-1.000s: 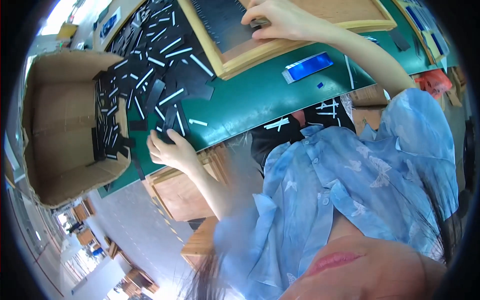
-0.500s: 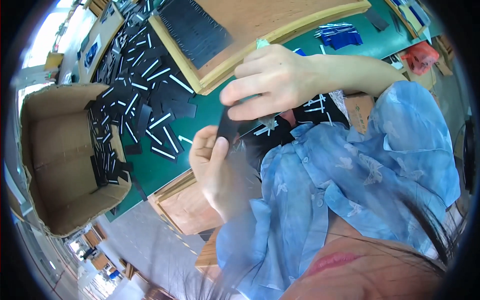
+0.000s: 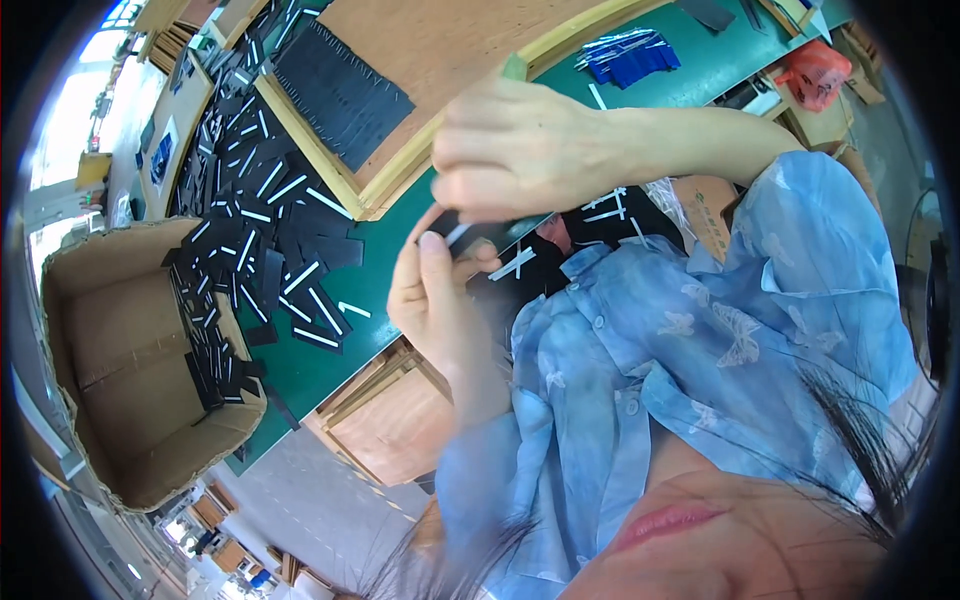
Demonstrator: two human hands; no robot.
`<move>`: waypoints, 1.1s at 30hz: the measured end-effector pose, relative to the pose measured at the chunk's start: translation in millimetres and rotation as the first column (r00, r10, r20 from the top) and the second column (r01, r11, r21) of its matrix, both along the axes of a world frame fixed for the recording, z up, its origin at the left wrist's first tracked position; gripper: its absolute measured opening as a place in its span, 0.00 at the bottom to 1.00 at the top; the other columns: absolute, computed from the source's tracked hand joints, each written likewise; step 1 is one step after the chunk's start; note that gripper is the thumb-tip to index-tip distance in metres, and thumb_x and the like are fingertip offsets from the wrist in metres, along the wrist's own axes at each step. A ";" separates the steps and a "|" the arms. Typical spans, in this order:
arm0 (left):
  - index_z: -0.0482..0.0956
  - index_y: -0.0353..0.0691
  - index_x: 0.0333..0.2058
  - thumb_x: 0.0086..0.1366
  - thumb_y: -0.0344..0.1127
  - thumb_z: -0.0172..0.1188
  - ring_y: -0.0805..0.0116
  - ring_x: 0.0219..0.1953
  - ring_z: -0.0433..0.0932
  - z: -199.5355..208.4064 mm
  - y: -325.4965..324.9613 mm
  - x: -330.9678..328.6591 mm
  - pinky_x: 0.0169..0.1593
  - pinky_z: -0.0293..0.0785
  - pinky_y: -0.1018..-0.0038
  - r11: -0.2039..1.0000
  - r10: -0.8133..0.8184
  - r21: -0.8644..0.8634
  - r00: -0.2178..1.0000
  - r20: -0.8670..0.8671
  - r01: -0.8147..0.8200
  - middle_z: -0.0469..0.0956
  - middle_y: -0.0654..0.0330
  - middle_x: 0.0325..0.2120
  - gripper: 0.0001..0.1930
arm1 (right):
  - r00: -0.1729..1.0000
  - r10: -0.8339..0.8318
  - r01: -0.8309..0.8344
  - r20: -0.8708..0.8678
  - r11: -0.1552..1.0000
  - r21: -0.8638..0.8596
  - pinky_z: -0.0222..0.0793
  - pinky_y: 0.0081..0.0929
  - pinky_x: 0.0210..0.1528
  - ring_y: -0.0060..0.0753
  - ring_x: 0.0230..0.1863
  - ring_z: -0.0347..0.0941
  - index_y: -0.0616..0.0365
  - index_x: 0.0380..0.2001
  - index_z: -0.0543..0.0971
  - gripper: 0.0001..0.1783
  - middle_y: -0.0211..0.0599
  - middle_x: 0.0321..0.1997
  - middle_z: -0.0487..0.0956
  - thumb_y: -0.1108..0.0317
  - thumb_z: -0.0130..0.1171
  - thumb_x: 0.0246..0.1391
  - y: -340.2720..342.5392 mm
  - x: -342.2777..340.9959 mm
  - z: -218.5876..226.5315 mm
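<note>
My left hand [image 3: 432, 290] pinches a small flat black piece [image 3: 446, 225] between thumb and fingers, close in front of my chest. A short white strip [image 3: 457, 234] shows against that piece. Just above, my right hand [image 3: 515, 145] is closed with its fingers curled down over the piece's upper side; its fingertips are mostly hidden. Several loose white strips [image 3: 515, 263] lie on dark cloth over my lap, below the hands. Left of the hands, a heap of black pieces with white strips [image 3: 285, 235] spreads over the green table [image 3: 330, 370].
A cardboard box [image 3: 130, 340] stands open at the left, with black pieces spilling along its near side. Behind the hands is a wood-rimmed board [image 3: 390, 185] bearing black pieces in overlapping rows [image 3: 340, 95]. A blue stack [image 3: 628, 57] and a red bag [image 3: 815, 75] lie farther right.
The black piece has tilted between my hands, and a white strip now shows on it. My right fingers have curled further over it. The whole view has shifted slightly.
</note>
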State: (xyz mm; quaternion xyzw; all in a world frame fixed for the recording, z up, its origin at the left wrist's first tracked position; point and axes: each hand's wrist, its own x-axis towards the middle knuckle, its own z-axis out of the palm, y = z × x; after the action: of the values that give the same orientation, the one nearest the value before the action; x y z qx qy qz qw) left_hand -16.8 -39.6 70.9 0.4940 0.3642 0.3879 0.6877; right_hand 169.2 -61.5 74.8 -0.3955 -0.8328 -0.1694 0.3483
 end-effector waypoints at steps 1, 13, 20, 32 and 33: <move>0.73 0.26 0.45 0.68 0.36 0.47 0.74 0.24 0.76 -8.7 7.8 0.9 0.29 0.73 0.82 0.999 0.035 0.034 0.999 -0.026 -0.034 0.78 0.53 0.28 0.16 | 0.997 0.015 -0.018 0.073 0.999 0.047 0.63 0.29 0.34 0.32 0.32 0.67 0.51 0.28 0.69 0.11 0.29 0.28 0.68 0.61 0.58 0.42 -1.7 1.3 -1.7; 0.72 0.24 0.45 0.67 0.33 0.48 0.72 0.23 0.76 -28.8 18.2 -8.5 0.26 0.72 0.82 0.979 0.194 0.070 0.980 -0.039 -0.191 0.78 0.50 0.29 0.16 | 0.979 0.165 -0.129 0.115 0.954 -0.272 0.61 0.29 0.35 0.35 0.34 0.65 0.54 0.28 0.67 0.09 0.34 0.29 0.66 0.65 0.53 0.42 -49.8 20.1 -29.4; 0.71 0.26 0.45 0.66 0.30 0.48 0.68 0.24 0.78 -35.5 18.7 -6.0 0.26 0.75 0.83 0.934 0.311 0.174 0.950 0.037 -0.312 0.77 0.47 0.29 0.13 | 0.978 -0.113 -0.006 -0.178 0.830 -0.558 0.69 0.29 0.30 0.30 0.31 0.73 0.53 0.27 0.78 0.08 0.28 0.32 0.73 0.67 0.64 0.40 -51.8 65.0 -45.7; 0.70 0.27 0.44 0.67 0.42 0.44 0.64 0.26 0.77 -41.0 18.4 -10.7 0.28 0.75 0.80 0.932 0.313 0.189 0.950 0.012 -0.310 0.77 0.47 0.30 0.20 | 0.941 -0.312 0.213 -0.132 0.847 -0.487 0.70 0.27 0.33 0.31 0.35 0.73 0.50 0.36 0.78 0.16 0.28 0.38 0.71 0.67 0.66 0.39 -38.0 83.7 -46.9; 0.70 0.28 0.44 0.68 0.44 0.42 0.64 0.26 0.77 -42.0 19.6 -11.6 0.28 0.75 0.80 0.934 0.321 0.161 0.947 0.005 -0.318 0.77 0.47 0.31 0.22 | 0.941 -0.311 0.212 -0.131 0.847 -0.487 0.70 0.27 0.33 0.31 0.35 0.73 0.50 0.36 0.78 0.16 0.28 0.38 0.71 0.67 0.66 0.39 -38.8 82.3 -44.5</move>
State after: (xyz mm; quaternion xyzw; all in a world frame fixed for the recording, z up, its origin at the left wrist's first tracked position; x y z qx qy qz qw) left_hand -28.4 -20.0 29.0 0.4860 0.4148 0.5170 0.5696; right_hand 251.6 -100.3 30.2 -0.5930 -0.7464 0.0310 0.3006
